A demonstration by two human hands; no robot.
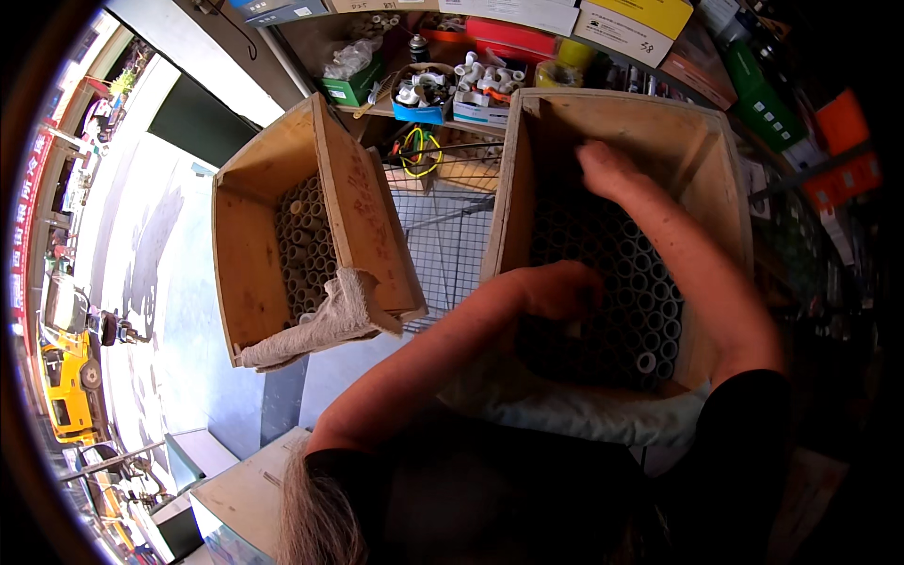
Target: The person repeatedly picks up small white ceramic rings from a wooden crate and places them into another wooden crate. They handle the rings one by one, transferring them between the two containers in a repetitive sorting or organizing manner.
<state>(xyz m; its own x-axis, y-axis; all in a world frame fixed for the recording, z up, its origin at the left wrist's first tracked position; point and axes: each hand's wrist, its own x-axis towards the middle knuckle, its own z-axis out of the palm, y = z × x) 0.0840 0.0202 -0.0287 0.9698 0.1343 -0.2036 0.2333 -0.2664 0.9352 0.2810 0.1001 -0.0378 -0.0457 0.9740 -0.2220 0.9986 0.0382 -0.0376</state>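
Note:
Both my arms reach into a deep wooden box (713, 179) on the right. Packed upright inside it are many pale, round plastic tubes (646, 362), their open ends facing up. My left hand (563, 290) is curled low over the tubes near the box's left side; shadow hides its fingertips and anything in them. Farther back, my right hand (605, 169) is closed near the far left corner, its fingers bent inward. What it holds, if anything, is lost in the dark. A pale cloth (603, 414) lies over the box's near edge.
To the left stands a second wooden box (372, 221) of similar tubes (303, 247), a towel (325, 318) over its near rim. A wire grid (450, 250) lies between the boxes. Behind are shelves with white pipe fittings (480, 75) and cartons (626, 28). A sunlit street borders the left.

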